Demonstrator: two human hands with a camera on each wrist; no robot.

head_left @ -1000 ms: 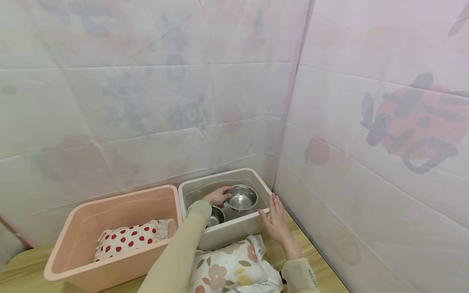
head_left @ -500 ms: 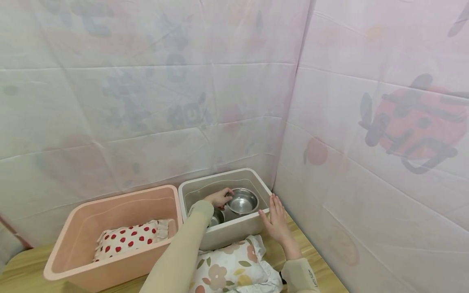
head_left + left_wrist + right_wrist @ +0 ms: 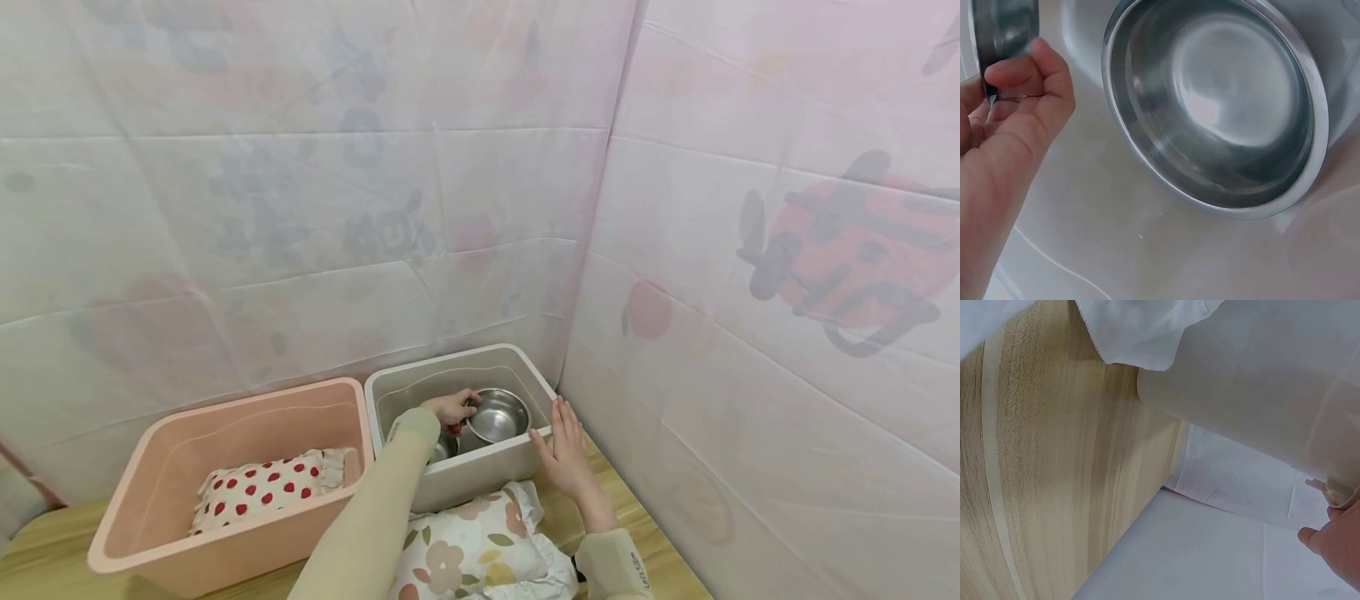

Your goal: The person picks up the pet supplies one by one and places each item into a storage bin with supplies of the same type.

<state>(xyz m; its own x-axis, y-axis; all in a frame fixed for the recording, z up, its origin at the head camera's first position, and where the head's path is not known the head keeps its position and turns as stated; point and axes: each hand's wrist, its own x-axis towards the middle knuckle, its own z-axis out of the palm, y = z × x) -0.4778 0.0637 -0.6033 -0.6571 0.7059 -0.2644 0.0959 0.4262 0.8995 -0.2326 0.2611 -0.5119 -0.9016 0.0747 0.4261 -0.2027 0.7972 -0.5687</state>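
My left hand reaches into the grey bin and pinches the rim of a shiny metal bowl. In the left wrist view, the thumb and fingers close on the edge of that held bowl, only part of which shows. A second metal bowl lies beside it in the bin, partly behind my left hand and sleeve in the head view. My right hand rests on the bin's right front corner, fingers straight along the rim. From the right wrist, only part of that hand shows at the rim.
A peach bin stands to the left, with a strawberry-print cushion inside. In front of the grey bin lies a flower-print cushion with white frills. The wooden table meets printed fabric walls behind and to the right.
My left hand and the held bowl have moved slightly down and toward me within the grey bin. My right hand stays at the rim.
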